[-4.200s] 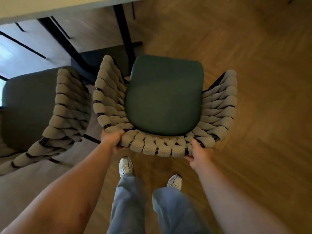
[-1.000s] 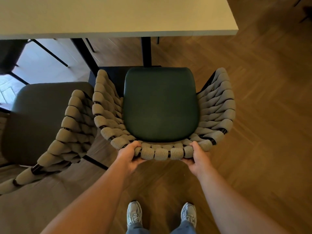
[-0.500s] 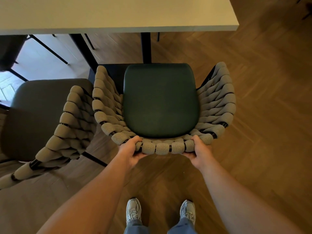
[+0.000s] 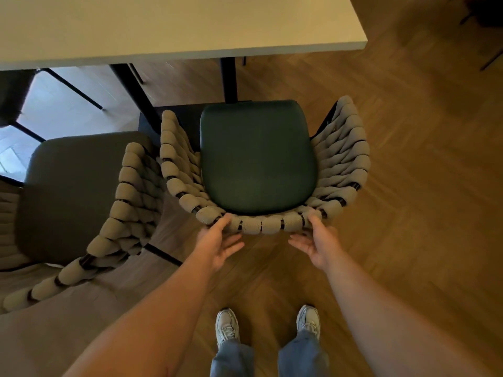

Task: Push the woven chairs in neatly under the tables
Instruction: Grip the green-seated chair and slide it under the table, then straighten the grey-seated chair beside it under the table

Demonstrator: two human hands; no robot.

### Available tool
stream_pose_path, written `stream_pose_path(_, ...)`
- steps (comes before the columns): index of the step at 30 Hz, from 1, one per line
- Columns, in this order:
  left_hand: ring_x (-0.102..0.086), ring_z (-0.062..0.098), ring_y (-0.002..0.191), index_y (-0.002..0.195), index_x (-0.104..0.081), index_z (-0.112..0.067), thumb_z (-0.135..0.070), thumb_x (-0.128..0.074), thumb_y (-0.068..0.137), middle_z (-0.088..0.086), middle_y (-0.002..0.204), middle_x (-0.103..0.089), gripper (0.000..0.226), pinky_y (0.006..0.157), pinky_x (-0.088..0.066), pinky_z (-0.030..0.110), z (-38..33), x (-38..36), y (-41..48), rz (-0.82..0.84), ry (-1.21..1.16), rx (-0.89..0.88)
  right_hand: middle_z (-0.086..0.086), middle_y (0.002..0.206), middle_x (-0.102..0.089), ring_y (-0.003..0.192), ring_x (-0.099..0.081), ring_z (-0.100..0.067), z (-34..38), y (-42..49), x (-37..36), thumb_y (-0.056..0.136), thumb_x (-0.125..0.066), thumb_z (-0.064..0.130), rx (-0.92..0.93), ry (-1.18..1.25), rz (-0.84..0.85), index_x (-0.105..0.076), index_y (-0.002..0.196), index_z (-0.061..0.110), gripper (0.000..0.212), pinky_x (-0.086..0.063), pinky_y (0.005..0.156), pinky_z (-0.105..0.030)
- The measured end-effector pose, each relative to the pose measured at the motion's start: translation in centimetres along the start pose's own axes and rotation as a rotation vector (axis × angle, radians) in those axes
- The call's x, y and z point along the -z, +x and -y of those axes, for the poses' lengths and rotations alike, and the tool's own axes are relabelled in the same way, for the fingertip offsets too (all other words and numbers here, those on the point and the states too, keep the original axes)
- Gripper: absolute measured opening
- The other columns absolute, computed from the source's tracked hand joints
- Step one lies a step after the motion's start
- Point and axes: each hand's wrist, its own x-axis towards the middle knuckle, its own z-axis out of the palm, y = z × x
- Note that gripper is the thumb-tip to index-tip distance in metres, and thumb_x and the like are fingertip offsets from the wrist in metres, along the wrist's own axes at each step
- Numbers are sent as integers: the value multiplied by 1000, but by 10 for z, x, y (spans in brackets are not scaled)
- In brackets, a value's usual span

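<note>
A big pale table (image 4: 163,23) stands over the wood floor (image 4: 422,186). The chair (image 4: 258,159) with the green seat sits just in front of the table, near its black leg (image 4: 228,80), with another chair (image 4: 76,191) close on the left. The left hand (image 4: 217,240) and right hand (image 4: 319,246) are open with loose fingers, touching the green chair's back.

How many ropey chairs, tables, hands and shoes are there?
Beige woven rope chairs: 2, one with a dark green seat, one with a grey seat
Pale rectangular tabletop: 1
Bare hands: 2, left hand, right hand
White sneakers: 2
Total: 7
</note>
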Motion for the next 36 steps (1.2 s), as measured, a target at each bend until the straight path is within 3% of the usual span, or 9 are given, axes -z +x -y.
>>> stream_pose_path(2, -66, 32, 109, 140, -48, -19, -24, -61, 97, 12, 132, -59, 45, 89, -58, 51, -3, 17, -24, 38, 124, -3, -18, 126, -61, 102, -70, -36, -14, -30, -5, 99, -59, 32, 7, -116, 0, -46, 140, 20, 44, -59, 89, -54)
stream_pose_path(6, -67, 29, 107, 128, -57, -15, -21, -55, 100, 11, 124, -64, 29, 86, -59, 45, -11, 52, -76, 49, 339, -42, -11, 112, -67, 97, -71, -29, -45, -90, -22, 101, -56, 32, 47, -364, 8, -55, 129, 17, 31, -61, 88, -46)
stream_pose_path(11, -71, 24, 87, 130, -56, -11, -17, -58, 99, 10, 113, -67, 32, 73, -61, 38, -9, 105, -134, 36, 814, -253, -7, 110, -68, 91, -72, -25, -82, -148, -32, 100, -58, 28, 170, -843, 132, -60, 129, 16, 31, -63, 81, -40)
stream_pose_path(15, -61, 22, 108, 131, -57, -19, -24, -63, 93, 6, 123, -62, 38, 98, -52, 40, 1, 160, -168, 51, 1444, -364, -6, 129, -62, 113, -65, -26, -107, -176, -37, 98, -61, 31, 276, -1271, 278, -58, 134, 17, 39, -54, 89, -37)
stream_pose_path(17, -58, 20, 114, 132, -56, -20, -22, -62, 93, 4, 125, -61, 40, 102, -47, 37, 4, 186, -181, 22, 1576, -367, -7, 130, -62, 115, -64, -26, -118, -184, -42, 98, -61, 33, 304, -1370, 335, -58, 134, 16, 40, -53, 88, -36)
stream_pose_path(23, -61, 18, 113, 130, -56, -22, -20, -64, 93, 4, 122, -63, 38, 102, -49, 37, -15, 271, -201, -164, 1476, -395, -7, 125, -64, 107, -66, -25, -144, -209, -90, 97, -61, 35, 395, -1484, 418, -58, 133, 18, 40, -60, 84, -35)
stream_pose_path(29, -61, 19, 112, 136, -52, -29, -25, -63, 92, 2, 127, -62, 46, 97, -52, 37, -80, 358, -178, -274, 1625, -471, -6, 130, -62, 114, -62, -23, -193, -225, -189, 96, -62, 36, 441, -1506, 424, -59, 133, 17, 41, -55, 89, -32)
stream_pose_path(32, -60, 22, 117, 138, -48, -33, -30, -61, 92, 2, 132, -60, 48, 95, -51, 37, -117, 413, -150, -288, 1718, -591, -7, 131, -62, 114, -62, -25, -236, -230, -253, 97, -61, 35, 404, -1476, 404, -59, 133, 15, 42, -55, 93, -38)
stream_pose_path(36, -57, 21, 122, 138, -47, -31, -34, -64, 89, -1, 139, -56, 52, 96, -52, 36, -162, 498, -108, -200, 1900, -708, -10, 134, -58, 107, -66, -28, -309, -242, -336, 99, -59, 33, 267, -1319, 328, -51, 139, 14, 46, -59, 76, -38)
